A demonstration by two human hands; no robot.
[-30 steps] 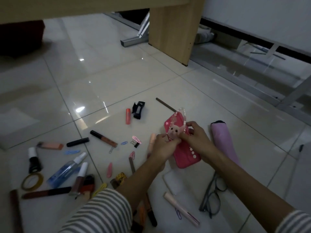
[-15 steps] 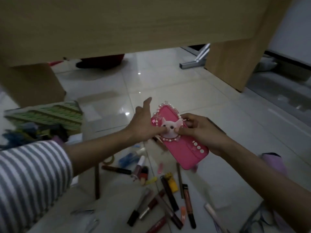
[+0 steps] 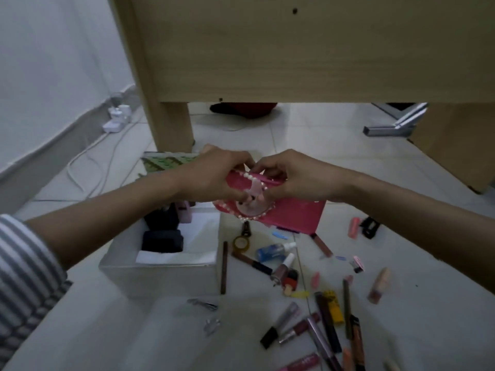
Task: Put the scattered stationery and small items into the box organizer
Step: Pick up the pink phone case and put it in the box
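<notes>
I hold a pink case [image 3: 292, 214] up in the air with both hands. My left hand [image 3: 214, 178] is curled around its left end. My right hand [image 3: 300, 178] pinches its top edge, with the fingers bent tight. The case has little white beads [image 3: 251, 179] and a round pale charm [image 3: 250, 208] on it. It hangs over the far right corner of the white box [image 3: 166, 277].

The box sits on the floor [image 3: 107, 338] on the left, under my left arm. Inside it are two dark things [image 3: 162, 241] and a pink one [image 3: 184, 211]. A thin brown stick [image 3: 224, 266] lies right beside the box.

The floor is made of big shiny white tiles. Lots of small things lie on it to the right: a small blue bottle [image 3: 273, 250], a roll of tape [image 3: 241, 243], a yellow tube [image 3: 333, 306], and many long makeup sticks near me. A black clip [image 3: 369, 227] lies far right.

A big wooden table [image 3: 308, 49] stands in front of me. On the left is a white wall [image 3: 53, 62], with a white cord [image 3: 85, 167] and plugs [image 3: 117, 117] on the floor beside it.
</notes>
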